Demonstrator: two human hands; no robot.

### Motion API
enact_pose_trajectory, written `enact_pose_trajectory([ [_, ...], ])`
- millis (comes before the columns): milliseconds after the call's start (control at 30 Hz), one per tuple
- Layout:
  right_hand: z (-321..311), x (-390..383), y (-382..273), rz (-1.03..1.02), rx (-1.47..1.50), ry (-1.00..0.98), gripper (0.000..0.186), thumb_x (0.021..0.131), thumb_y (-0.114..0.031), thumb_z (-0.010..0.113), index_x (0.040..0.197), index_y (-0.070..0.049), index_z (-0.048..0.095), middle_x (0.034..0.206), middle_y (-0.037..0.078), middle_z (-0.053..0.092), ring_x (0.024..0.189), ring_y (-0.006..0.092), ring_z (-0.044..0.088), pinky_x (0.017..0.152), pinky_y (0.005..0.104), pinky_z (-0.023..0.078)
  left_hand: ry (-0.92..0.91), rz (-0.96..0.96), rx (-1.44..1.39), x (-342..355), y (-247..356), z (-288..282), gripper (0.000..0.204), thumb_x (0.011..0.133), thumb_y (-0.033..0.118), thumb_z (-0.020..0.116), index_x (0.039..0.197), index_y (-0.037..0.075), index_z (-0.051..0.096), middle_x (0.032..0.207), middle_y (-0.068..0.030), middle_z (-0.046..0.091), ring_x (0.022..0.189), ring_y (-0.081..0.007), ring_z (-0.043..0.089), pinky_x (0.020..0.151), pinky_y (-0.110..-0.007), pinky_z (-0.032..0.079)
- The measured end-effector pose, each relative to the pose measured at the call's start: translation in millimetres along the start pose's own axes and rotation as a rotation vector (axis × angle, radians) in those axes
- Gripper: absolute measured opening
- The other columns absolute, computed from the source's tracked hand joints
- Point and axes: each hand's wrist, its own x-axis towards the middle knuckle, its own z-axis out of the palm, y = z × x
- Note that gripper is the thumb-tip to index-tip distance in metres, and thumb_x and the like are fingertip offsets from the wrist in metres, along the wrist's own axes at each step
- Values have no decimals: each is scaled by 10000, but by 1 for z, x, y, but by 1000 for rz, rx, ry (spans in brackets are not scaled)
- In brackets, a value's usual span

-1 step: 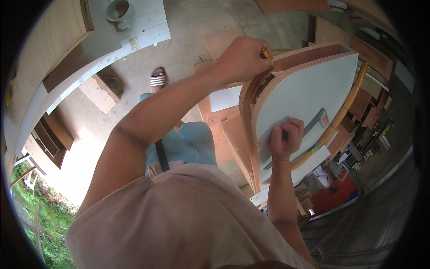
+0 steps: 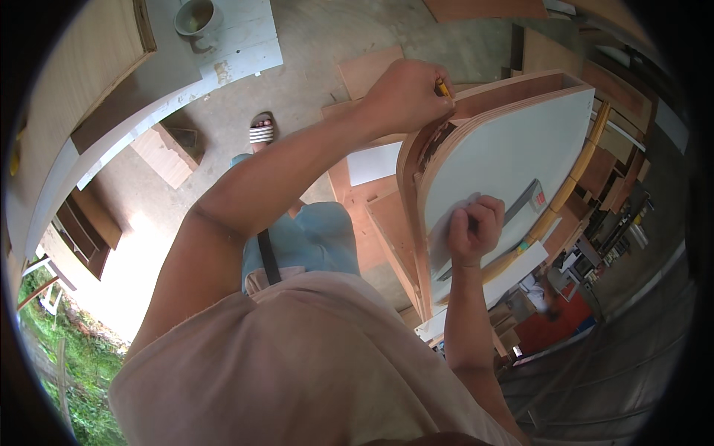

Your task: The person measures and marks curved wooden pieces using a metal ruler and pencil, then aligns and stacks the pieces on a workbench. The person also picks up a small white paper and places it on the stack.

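My left hand [image 2: 416,93] pinches a slim yellow pencil [image 2: 444,89] at the upper rim of a curved plywood piece [image 2: 513,100]. That piece has a broad white face [image 2: 535,141] and layered wooden edges. On the white face, my right hand [image 2: 476,227] rests with its fingers curled closed; whatever may be inside them is hidden. A long grey metal tool [image 2: 524,199] with a red label lies beside my right hand, partly behind it. A yellowish wooden strip [image 2: 599,123] runs along the right side of the piece.
A white bench [image 2: 245,44] with a cup [image 2: 195,16] stands upper left. Plywood offcuts [image 2: 368,67] lie on the concrete floor around my sandalled foot [image 2: 262,130]. A blurred person [image 2: 543,297] is among stacked boards and tools at the right. Greenery [image 2: 52,334] shows lower left.
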Motion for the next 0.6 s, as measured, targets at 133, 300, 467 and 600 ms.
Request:
enact_pose_trajectory([
  [133,0,1,0,-9,-5,-4,146,696,-3,708,807,-39,621,886,109,556,718,214,525,585,300,429,-3,70,-9,12,-2,3,212,768,205,700,859,15,720,731,-112,682,658,-193,630,644,-329,508],
  [300,-1,-1,0,19,-15,-8,147,694,-2,707,805,-41,619,889,110,556,723,214,525,586,299,429,-88,22,-48,17,4,-2,201,747,177,698,847,3,712,736,-116,679,677,-195,634,651,-330,511],
  [467,0,0,-1,1,-17,1,147,691,-6,707,803,-46,620,890,110,560,734,220,530,587,302,431,-59,27,-42,14,6,-3,188,755,173,704,843,7,711,736,-109,672,679,-186,627,661,-331,509],
  [600,0,-1,1,9,-19,7,146,689,-8,709,797,-47,620,889,109,563,740,223,533,593,304,433,-41,25,-12,7,3,-5,189,766,174,708,855,7,712,744,-109,659,690,-185,621,673,-336,508],
])
